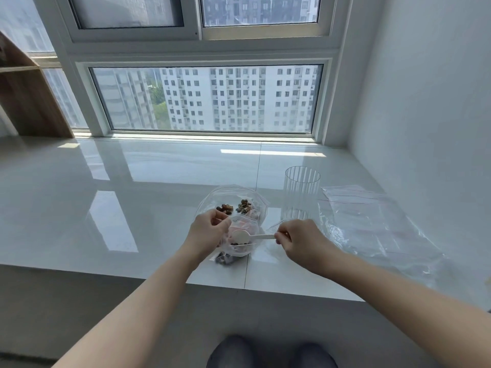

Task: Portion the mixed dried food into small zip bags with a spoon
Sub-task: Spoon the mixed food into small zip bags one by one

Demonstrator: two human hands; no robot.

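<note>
The small clear zip bag (240, 244), with dark dried food inside, is above the near edge of the glossy white surface (132, 208). The left hand (208, 231) pinches its mouth with curled fingers. The right hand (299, 240) grips the white plastic spoon (251, 236), whose bowl is at the bag's opening. A ribbed clear glass (301, 192) stands just behind.

A single wide-angle head camera looks forward and steeply down from the person's own standpoint, close over the glossy white sill (159, 181) at mid-frame, with both forearms reaching in from the lower corners, knees at the bottom edge and the window (207, 98) filling the upper half.
</note>
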